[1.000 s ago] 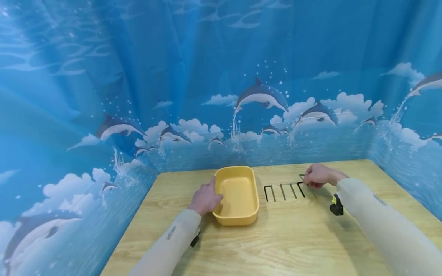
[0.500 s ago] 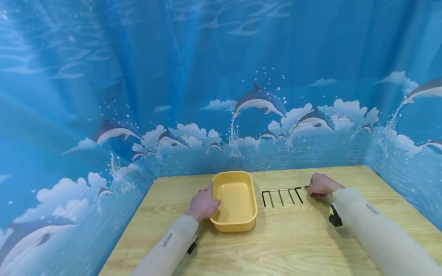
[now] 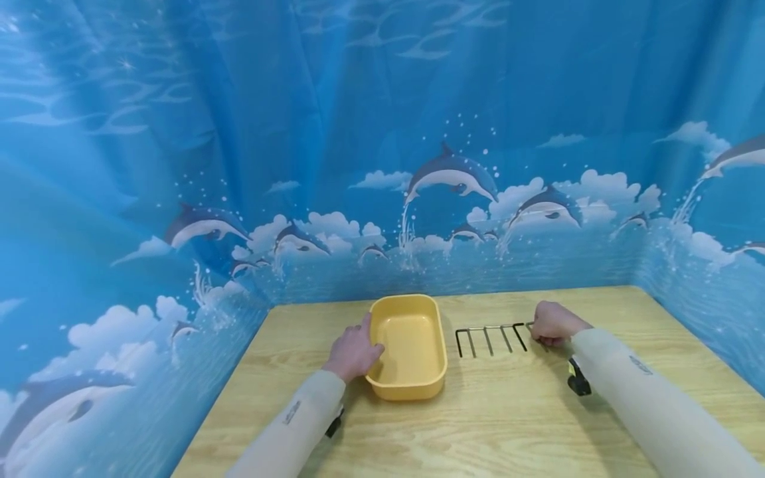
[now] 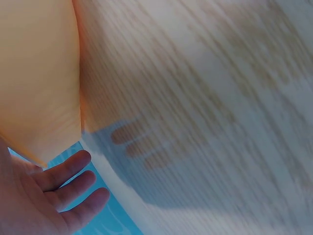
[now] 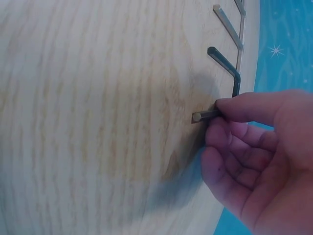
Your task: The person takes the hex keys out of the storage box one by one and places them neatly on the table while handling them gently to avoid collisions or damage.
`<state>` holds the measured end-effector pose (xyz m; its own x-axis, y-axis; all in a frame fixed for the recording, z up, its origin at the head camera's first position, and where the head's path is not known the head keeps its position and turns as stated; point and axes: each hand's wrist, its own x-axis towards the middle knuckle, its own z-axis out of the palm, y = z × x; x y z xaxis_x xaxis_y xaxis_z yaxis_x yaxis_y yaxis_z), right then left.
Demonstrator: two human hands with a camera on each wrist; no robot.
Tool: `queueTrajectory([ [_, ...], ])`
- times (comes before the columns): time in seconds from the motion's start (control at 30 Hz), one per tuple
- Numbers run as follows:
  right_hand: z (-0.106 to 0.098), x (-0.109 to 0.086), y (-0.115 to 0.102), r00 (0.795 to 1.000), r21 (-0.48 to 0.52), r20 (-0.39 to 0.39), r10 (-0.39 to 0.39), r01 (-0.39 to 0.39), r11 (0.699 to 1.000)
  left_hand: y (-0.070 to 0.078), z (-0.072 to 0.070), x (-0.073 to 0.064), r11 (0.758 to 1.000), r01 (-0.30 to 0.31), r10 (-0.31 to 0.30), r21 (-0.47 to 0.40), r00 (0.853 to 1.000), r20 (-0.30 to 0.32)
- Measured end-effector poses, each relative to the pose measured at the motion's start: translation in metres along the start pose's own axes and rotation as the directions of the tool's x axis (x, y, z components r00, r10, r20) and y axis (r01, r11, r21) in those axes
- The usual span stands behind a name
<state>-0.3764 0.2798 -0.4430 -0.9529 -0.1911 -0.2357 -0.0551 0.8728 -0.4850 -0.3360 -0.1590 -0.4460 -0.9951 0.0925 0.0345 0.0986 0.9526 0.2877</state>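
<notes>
A yellow plastic tub (image 3: 409, 348) stands on the table. My left hand (image 3: 352, 348) is at its left side, the thumb over the rim and the other fingers outside. In the left wrist view, three fingers of that hand extend loosely beside the tub's wall (image 4: 39, 73). To the right of the tub lies a row of several L-shaped hex keys (image 3: 490, 328), some black, some silvery. Past the row's right end my right hand (image 3: 554, 323) pinches another hex key (image 5: 199, 117) between thumb and index finger, its tip at the wood; the rest is hidden.
The light wood-grain table (image 3: 478, 425) reaches back to a blue curtain (image 3: 358, 133) printed with dolphins, which also hangs at both sides. The black wrist cameras sit under both sleeves.
My right hand has brought its hex key lower, to the table at the right end of the row. The left hand stays at the tub. The head view has tilted slightly.
</notes>
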Motion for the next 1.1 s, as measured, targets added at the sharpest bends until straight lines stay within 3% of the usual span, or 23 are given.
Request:
queueTrajectory([
  [0.47,-0.001,-0.002,-0.002,1.0,0.01,-0.02,0.012,-0.012,1.0,0.001,-0.002,0.003,1.0,-0.02,0.02,0.019,1.0,-0.01],
  [0.8,-0.006,-0.028,-0.01,0.994,-0.081,-0.109,-0.03,0.021,0.996,0.005,-0.002,0.001,0.996,-0.072,0.076,0.057,0.995,-0.063],
  [0.9,-0.008,-0.037,-0.021,0.989,-0.107,-0.125,-0.074,0.061,0.992,0.006,-0.003,-0.001,0.994,-0.092,0.098,0.067,0.991,-0.09],
  [1.0,-0.007,-0.046,-0.037,0.976,-0.156,-0.132,-0.173,0.152,0.976,0.007,-0.006,-0.004,0.987,-0.13,0.14,0.093,0.984,-0.108],
  [1.1,-0.002,-0.055,-0.053,0.95,-0.211,-0.12,-0.288,0.26,0.942,0.009,-0.009,-0.009,0.97,-0.19,0.202,0.152,0.977,-0.064],
])
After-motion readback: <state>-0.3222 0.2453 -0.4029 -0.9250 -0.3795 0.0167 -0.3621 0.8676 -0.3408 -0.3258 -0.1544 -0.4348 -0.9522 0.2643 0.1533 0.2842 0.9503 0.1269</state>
